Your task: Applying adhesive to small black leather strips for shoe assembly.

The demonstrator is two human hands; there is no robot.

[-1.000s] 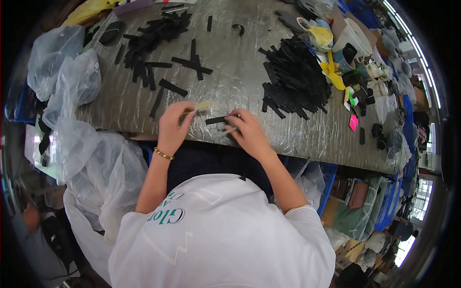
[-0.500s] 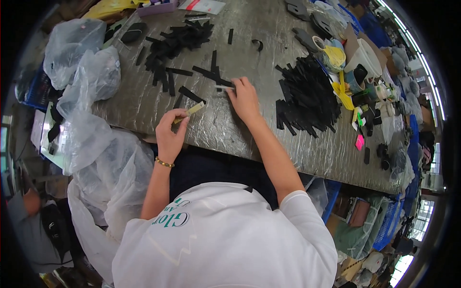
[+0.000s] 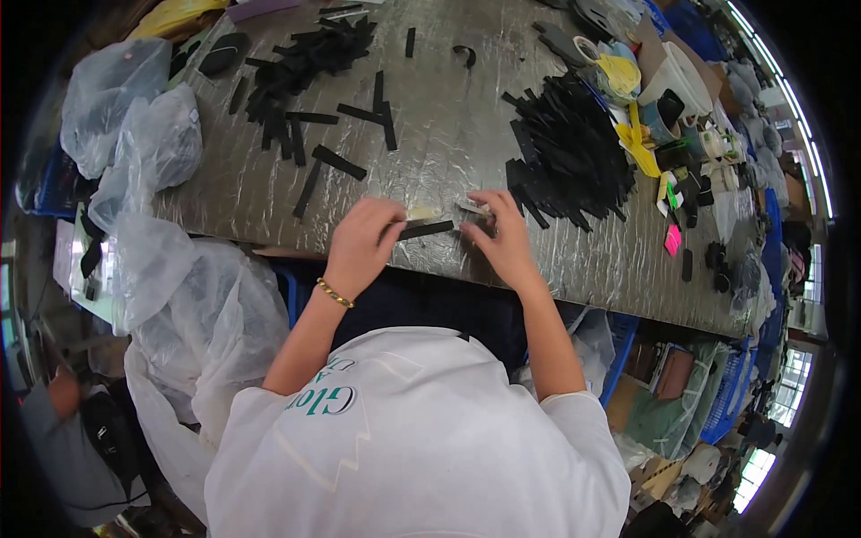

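Observation:
My left hand (image 3: 361, 244) pinches a short black strip (image 3: 429, 230) near the table's front edge. A pale yellow flat piece (image 3: 422, 213) juts from the same fingers, just above the strip. To the right, my right hand (image 3: 504, 240) faces it, fingers curled around a small thin silvery piece (image 3: 473, 209) whose kind I cannot make out. The right thumb is apart from the strip's end. Loose black strips (image 3: 339, 163) lie beyond my left hand. A large heap of black strips (image 3: 578, 152) lies right of my right hand, and another black pile (image 3: 309, 67) sits farther left.
The table (image 3: 430, 117) has a shiny, wrinkled covering. Clear plastic bags (image 3: 193, 287) crowd its left side. Along the right stand a white tub (image 3: 674, 85), a roll of tape (image 3: 585, 49), yellow scissors-like handles (image 3: 639, 143) and a pink tag (image 3: 673, 239).
Both hands have come nearer to each other at the front edge. My left hand moved right and now has a black strip with the pale piece. My right hand drew back from the loose strips.

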